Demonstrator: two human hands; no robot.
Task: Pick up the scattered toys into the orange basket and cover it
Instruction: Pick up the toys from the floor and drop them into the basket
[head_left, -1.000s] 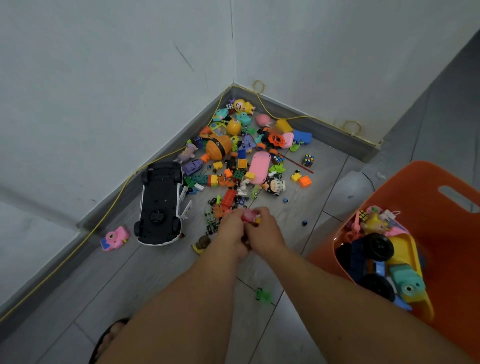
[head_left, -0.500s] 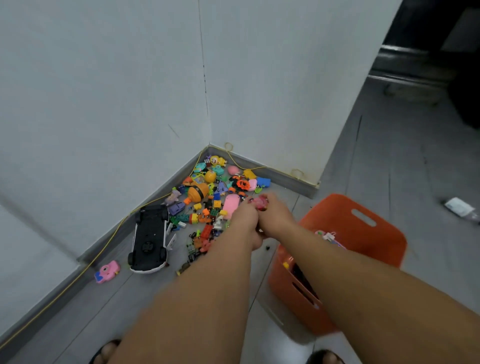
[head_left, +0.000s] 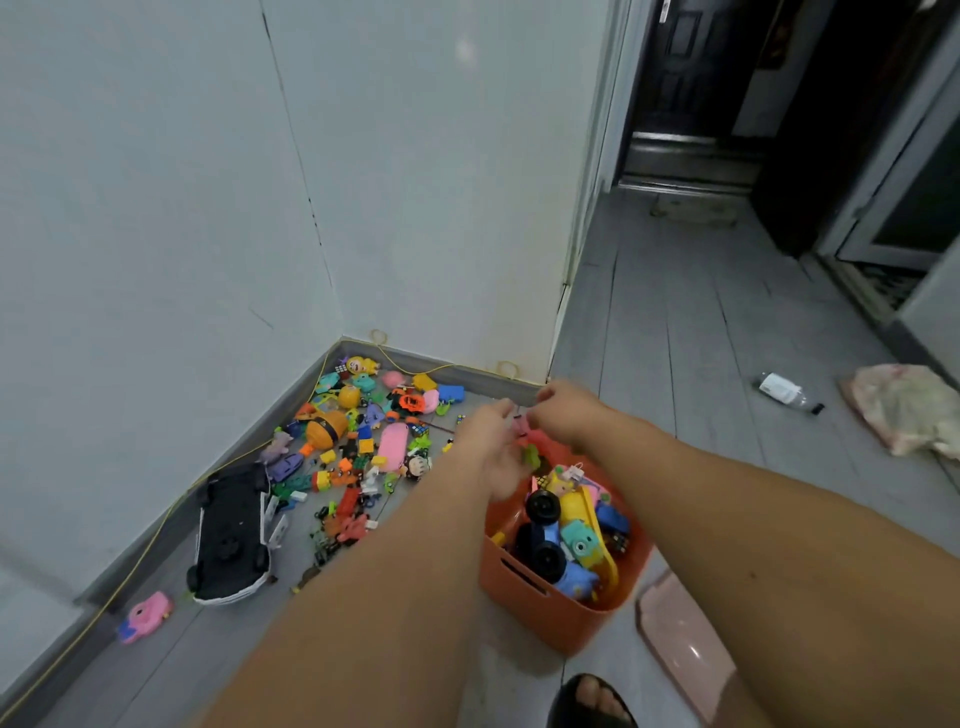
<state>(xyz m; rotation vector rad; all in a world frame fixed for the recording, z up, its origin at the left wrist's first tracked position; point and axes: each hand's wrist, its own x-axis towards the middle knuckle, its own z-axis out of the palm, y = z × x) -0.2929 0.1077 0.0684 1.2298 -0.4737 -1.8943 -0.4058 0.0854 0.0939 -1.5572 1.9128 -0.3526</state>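
The orange basket (head_left: 524, 597) stands on the grey floor, holding several toys, among them a blue wheeled car and a teal toy camera. My left hand (head_left: 493, 447) and my right hand (head_left: 569, 413) hover just above its far rim, slightly apart. The left hand's fingers are spread and blurred. A small pink toy (head_left: 519, 425) and a green piece (head_left: 531, 457) are in the air between the hands; whether the right fingertips still pinch the pink one is unclear. The pile of scattered toys (head_left: 363, 441) fills the wall corner. A pink lid (head_left: 685, 644) lies right of the basket.
An upturned black and white toy car (head_left: 234, 540) and a pink toy camera (head_left: 145, 616) lie along the left wall beside a yellow cable. A plastic bottle (head_left: 784, 392) and a crumpled bag (head_left: 909, 410) sit on the floor at right. My sandalled foot (head_left: 592, 701) is near the basket.
Both hands rose from the toy pile and swung right over the basket with small toys. They have drawn apart, and a pink and a green piece now hang between them.
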